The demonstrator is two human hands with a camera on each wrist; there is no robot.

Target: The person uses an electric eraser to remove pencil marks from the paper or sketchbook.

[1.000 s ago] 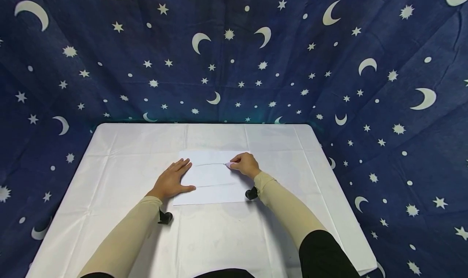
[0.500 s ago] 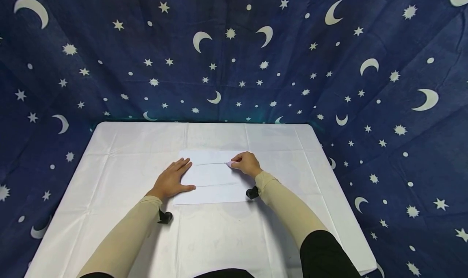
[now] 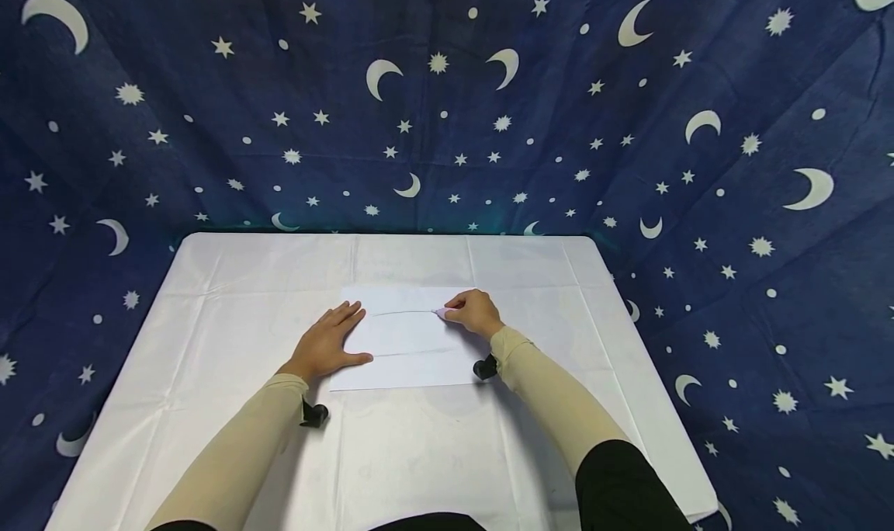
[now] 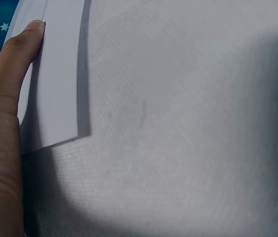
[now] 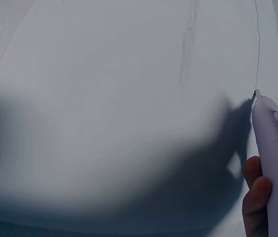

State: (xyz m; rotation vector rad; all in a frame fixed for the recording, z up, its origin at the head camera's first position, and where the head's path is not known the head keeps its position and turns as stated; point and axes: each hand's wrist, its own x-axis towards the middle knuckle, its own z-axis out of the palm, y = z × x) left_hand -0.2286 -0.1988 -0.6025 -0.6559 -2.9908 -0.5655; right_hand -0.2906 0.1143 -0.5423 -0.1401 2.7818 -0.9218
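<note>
A white sheet of paper (image 3: pixel 405 372) lies on the white-covered table. My left hand (image 3: pixel 327 346) rests flat on its left side, fingers spread, and the thumb (image 4: pixel 27 37) touches the paper in the left wrist view. My right hand (image 3: pixel 473 314) pinches a lavender utility knife (image 5: pixel 277 153) with a short pointed metal tip. The thumb lies on a raised part near the knife's front. The tip touches the sheet at the right end of a thin dark line (image 5: pixel 258 44). A fainter line (image 3: pixel 412 353) runs across the paper nearer to me.
The creased white tablecloth (image 3: pixel 419 453) surrounds the paper on all sides. Behind the table and along its sides hangs a dark blue curtain (image 3: pixel 447 182) with moons and stars. Black wrist cameras (image 3: pixel 314 415) sit beneath both wrists.
My right hand has moved slightly to the right with the utility knife, and the upper line has grown a little longer. My left hand stays in place on the paper.
</note>
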